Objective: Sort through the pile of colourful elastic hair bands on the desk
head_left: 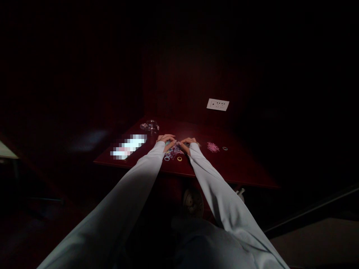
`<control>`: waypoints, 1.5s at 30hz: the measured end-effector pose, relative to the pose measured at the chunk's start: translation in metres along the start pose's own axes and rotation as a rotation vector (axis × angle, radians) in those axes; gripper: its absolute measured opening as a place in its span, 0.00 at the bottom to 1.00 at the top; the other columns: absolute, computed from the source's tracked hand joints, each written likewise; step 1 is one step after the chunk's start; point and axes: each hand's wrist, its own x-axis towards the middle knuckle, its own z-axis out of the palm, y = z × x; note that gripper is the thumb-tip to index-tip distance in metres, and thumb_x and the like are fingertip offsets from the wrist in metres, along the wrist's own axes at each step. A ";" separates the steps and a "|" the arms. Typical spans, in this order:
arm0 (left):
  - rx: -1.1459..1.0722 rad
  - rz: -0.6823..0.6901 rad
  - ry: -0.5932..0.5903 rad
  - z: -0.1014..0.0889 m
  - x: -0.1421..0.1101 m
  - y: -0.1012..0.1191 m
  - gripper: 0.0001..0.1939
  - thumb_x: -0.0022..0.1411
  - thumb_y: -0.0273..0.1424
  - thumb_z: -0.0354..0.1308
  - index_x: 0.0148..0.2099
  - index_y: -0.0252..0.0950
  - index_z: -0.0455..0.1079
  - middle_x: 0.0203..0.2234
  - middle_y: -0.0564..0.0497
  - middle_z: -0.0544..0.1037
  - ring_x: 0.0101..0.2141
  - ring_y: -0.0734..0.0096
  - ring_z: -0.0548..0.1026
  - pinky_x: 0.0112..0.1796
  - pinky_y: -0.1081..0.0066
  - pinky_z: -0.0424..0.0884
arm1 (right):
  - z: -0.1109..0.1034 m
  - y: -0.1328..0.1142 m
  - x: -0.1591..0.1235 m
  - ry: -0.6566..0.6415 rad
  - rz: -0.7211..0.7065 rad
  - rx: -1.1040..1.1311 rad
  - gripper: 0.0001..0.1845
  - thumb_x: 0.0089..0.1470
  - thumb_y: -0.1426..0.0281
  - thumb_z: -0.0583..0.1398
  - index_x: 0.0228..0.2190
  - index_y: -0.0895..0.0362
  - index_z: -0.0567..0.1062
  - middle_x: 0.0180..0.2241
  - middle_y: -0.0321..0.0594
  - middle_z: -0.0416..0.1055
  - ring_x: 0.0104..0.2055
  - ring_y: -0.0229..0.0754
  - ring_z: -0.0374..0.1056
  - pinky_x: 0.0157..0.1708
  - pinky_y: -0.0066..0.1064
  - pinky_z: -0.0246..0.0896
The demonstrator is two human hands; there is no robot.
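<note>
Over a mixed pile of small coloured bands and strips (pixel 174 151), my left hand (pixel 166 139) and my right hand (pixel 187 142) come close together, fingers bent inward and fingertips nearly meeting. Both look closed in a pinch; whatever sits between the fingers is too small and dark to make out. A light blue ring (pixel 166 158) and a yellow ring (pixel 180 159) lie at the pile's near edge. To the right of my right hand is a separate heap of pink strips (pixel 213 147), with a pale green ring (pixel 225 148) beyond it.
The dark red table (pixel 238 168) stands against a wall bearing a white socket plate (pixel 218 104). A clear glass or plastic container (pixel 152 125) is at the back left. Nearer on the left lies a bright, pixelated flat object (pixel 129 147). Surroundings are very dark.
</note>
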 end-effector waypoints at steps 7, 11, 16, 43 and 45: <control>-0.053 -0.053 0.033 0.001 0.001 -0.004 0.10 0.69 0.36 0.59 0.37 0.45 0.82 0.54 0.54 0.82 0.57 0.58 0.72 0.63 0.57 0.64 | -0.061 0.038 -0.009 0.299 0.356 -0.338 0.21 0.67 0.54 0.56 0.37 0.52 0.84 0.45 0.48 0.76 0.52 0.55 0.57 0.52 0.47 0.45; -0.051 -0.102 0.045 0.002 0.002 -0.001 0.10 0.68 0.36 0.60 0.37 0.45 0.82 0.54 0.54 0.82 0.58 0.57 0.71 0.63 0.55 0.62 | -0.067 0.051 -0.015 0.219 0.331 -0.355 0.22 0.66 0.51 0.57 0.35 0.51 0.85 0.46 0.48 0.75 0.52 0.56 0.55 0.51 0.48 0.44; -0.043 -0.093 0.052 0.002 0.000 0.003 0.10 0.69 0.36 0.60 0.37 0.46 0.82 0.54 0.55 0.82 0.57 0.58 0.72 0.63 0.55 0.62 | -0.050 0.042 -0.014 0.233 0.244 -0.259 0.18 0.64 0.55 0.60 0.37 0.51 0.86 0.46 0.48 0.75 0.52 0.55 0.57 0.52 0.47 0.49; 0.094 -0.070 -0.023 0.000 -0.009 0.025 0.02 0.62 0.35 0.67 0.36 0.46 0.81 0.54 0.57 0.82 0.57 0.56 0.69 0.59 0.52 0.58 | -0.005 -0.003 -0.009 -0.109 -0.100 0.030 0.10 0.58 0.55 0.69 0.32 0.46 0.87 0.40 0.41 0.79 0.49 0.51 0.61 0.53 0.45 0.56; 0.084 -0.079 -0.007 0.001 -0.007 0.022 0.03 0.63 0.35 0.66 0.36 0.45 0.81 0.54 0.56 0.82 0.57 0.55 0.69 0.58 0.51 0.59 | -0.002 -0.002 -0.008 -0.065 -0.080 0.063 0.12 0.59 0.54 0.67 0.30 0.46 0.87 0.39 0.41 0.79 0.48 0.51 0.61 0.53 0.46 0.56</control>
